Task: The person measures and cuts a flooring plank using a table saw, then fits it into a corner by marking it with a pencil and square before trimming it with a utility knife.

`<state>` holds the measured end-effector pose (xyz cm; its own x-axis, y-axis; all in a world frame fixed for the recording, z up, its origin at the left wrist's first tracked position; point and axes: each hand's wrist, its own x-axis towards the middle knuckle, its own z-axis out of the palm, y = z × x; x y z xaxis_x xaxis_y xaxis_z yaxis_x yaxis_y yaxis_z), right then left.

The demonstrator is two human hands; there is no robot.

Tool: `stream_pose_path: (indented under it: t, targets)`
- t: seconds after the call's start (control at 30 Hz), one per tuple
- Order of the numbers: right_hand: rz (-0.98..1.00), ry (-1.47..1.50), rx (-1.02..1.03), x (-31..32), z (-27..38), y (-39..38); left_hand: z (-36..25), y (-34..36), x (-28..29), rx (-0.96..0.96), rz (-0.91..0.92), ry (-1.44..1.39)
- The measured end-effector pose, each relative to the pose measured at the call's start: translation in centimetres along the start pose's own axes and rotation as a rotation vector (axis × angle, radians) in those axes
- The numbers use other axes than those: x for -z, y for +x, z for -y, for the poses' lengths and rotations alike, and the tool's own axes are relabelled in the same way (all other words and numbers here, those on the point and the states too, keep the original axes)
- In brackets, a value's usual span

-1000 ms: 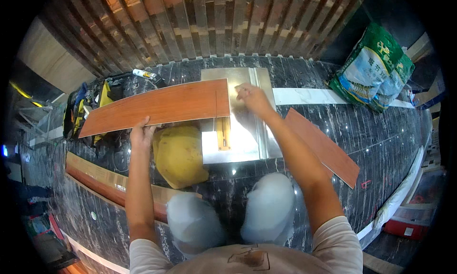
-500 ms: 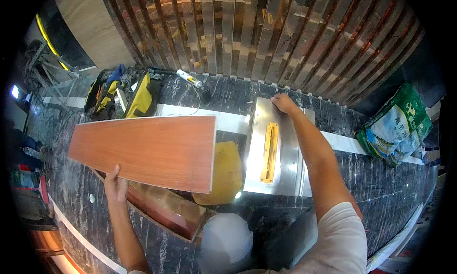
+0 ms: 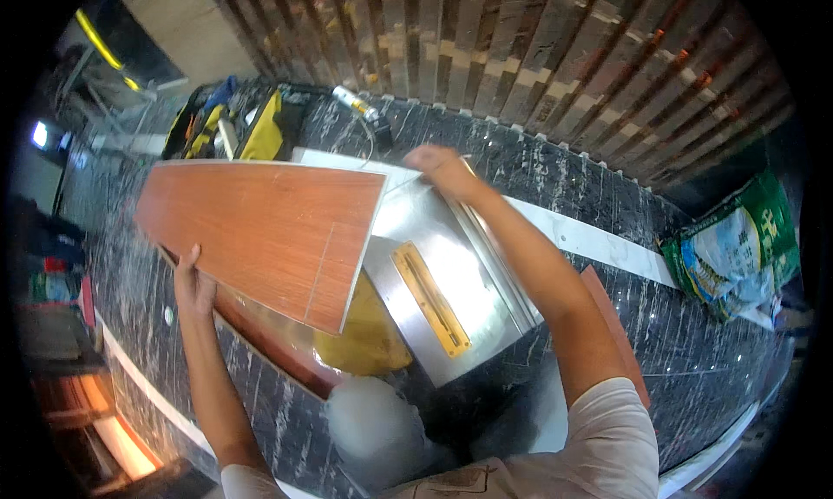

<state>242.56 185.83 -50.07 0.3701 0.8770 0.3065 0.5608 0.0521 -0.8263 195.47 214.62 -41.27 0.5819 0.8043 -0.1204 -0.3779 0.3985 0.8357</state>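
Observation:
My left hand (image 3: 193,284) holds a long reddish-brown wood-look plank (image 3: 260,230) by its near edge, thumb on top. A thin line crosses the plank near its right end. Right of the plank lies a shiny stainless-steel panel (image 3: 425,239), turned at a slant, with a slotted yellow plate (image 3: 431,299) set in it. At the panel's far end is my right hand (image 3: 442,169), slightly blurred, its fingers closed on the edge. The plank overlaps the panel's left side and a yellow pad-like thing (image 3: 369,338).
An open long box (image 3: 278,347) lies below the plank. Behind stand a yellow-black tool bag (image 3: 265,130) and a white tube (image 3: 351,102) near a slatted wall (image 3: 486,56). A green-white sack (image 3: 737,247) is at right. Another reddish-brown board (image 3: 612,325) shows behind my right arm.
My right hand has moved left, and the steel panel has swung with it, its far end turning left. The plank has tilted, its right end coming nearer over the panel's side.

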Motion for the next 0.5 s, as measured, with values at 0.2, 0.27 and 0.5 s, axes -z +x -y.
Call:
stream_pose_path:
  t: [0.2,0.27,0.5]
  targets:
    - [-0.154,-0.587,-0.604,5.1,1.4,-11.3,-0.7,-2.5,-1.5,0.051,0.003,-0.006]
    - [-0.082,-0.47,-0.692,3.8,2.0,-15.2,-1.0,-4.5,-2.0,0.034,-0.091,0.037]
    - [-0.038,-0.113,-0.672,4.6,-3.2,-15.6,0.3,-12.4,-6.8,0.038,-0.113,0.037]
